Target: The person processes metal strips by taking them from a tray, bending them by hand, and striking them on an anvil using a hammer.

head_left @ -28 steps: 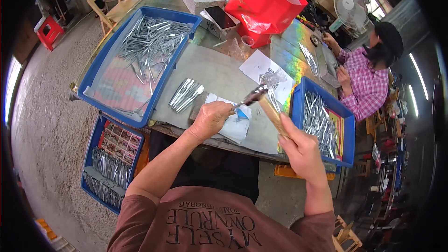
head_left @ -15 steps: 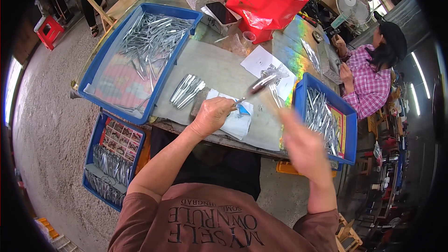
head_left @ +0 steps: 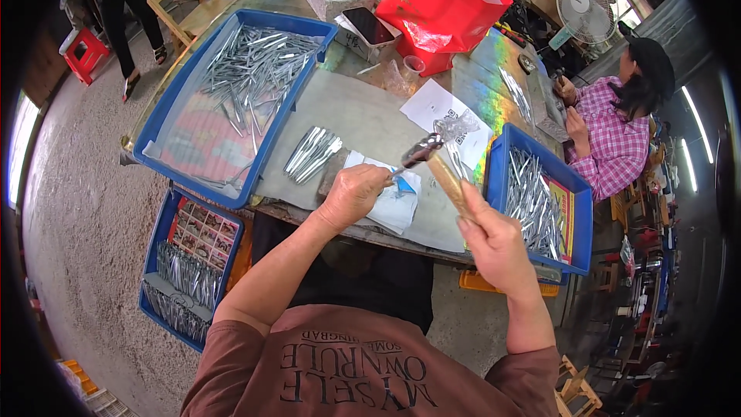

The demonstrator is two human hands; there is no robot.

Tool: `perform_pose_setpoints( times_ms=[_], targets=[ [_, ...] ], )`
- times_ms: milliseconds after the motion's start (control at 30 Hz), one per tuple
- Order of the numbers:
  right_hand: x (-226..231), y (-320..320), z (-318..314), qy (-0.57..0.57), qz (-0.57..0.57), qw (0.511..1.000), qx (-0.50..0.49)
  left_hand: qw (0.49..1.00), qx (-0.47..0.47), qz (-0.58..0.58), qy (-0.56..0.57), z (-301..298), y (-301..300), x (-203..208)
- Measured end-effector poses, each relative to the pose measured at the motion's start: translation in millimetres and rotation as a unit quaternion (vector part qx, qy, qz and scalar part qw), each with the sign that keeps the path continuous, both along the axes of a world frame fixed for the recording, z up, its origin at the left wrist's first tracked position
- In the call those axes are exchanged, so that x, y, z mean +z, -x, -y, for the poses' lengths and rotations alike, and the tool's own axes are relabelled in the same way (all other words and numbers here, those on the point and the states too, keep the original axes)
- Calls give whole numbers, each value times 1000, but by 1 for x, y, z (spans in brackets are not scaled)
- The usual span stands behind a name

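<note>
My right hand (head_left: 500, 247) is closed round the wooden handle of a hammer (head_left: 450, 185). The dark, shiny hammer head hangs just beyond my left fingertips. My left hand (head_left: 356, 194) pinches a slim metal piece (head_left: 398, 172), mostly covered by the fingers; its tip points toward the hammer head, and I cannot tell whether they touch. Under my left hand lie a folded white cloth (head_left: 395, 212) with a blue patch and a stone block (head_left: 330, 174). To the left, several slim silver metal pieces (head_left: 311, 154) lie side by side.
Blue trays of metal pieces stand at left (head_left: 266, 156), right (head_left: 583, 220) and lower left (head_left: 231, 259). Farther back are a red bag (head_left: 440, 4), a phone (head_left: 368, 25) on a box and a white paper (head_left: 436, 104). A co-worker (head_left: 617, 120) sits at right, near a fan (head_left: 584, 5).
The hammer and my right hand, blurred before, now show more clearly, with the hammer head slightly lower and left. My left hand keeps its grip. A person at the far left has stepped further into view.
</note>
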State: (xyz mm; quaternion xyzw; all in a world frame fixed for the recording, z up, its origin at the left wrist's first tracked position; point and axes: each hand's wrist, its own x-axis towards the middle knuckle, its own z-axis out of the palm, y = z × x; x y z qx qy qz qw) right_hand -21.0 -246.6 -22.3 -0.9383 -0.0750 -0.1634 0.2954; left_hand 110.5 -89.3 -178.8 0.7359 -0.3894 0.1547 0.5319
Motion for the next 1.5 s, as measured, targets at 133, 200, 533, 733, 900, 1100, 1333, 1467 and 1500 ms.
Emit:
perform_pose_setpoints(
  times_ms=[133,200,533,733,900,1100,1333,1467,1500],
  targets=[
    [-18,0,4,-106,-85,991,-12,1000,2,-9,-12,-2,1,1],
    [-21,-1,4,-151,-91,984,-21,1000,3,-11,-6,-2,1,3],
    [-95,-37,1,-607,-276,738,-101,986,26,-160,37,-6,-4,19],
    [-119,-68,1,-705,-305,639,-33,891,-24,-399,216,-10,-12,11],
    [-128,-79,3,-707,-312,631,-61,868,-22,-435,237,-17,-13,11],
    [-123,-69,4,-674,-305,671,-42,895,25,-402,191,-32,-23,10],
    [-123,-38,10,-584,-220,770,-134,950,170,-252,-68,-70,-24,9],
    [-131,-23,12,-623,-160,756,-118,947,235,-87,-200,-81,-22,-9],
    [-131,-20,11,-624,-161,756,-117,947,237,-87,-201,-82,-22,-11]
  ],
)
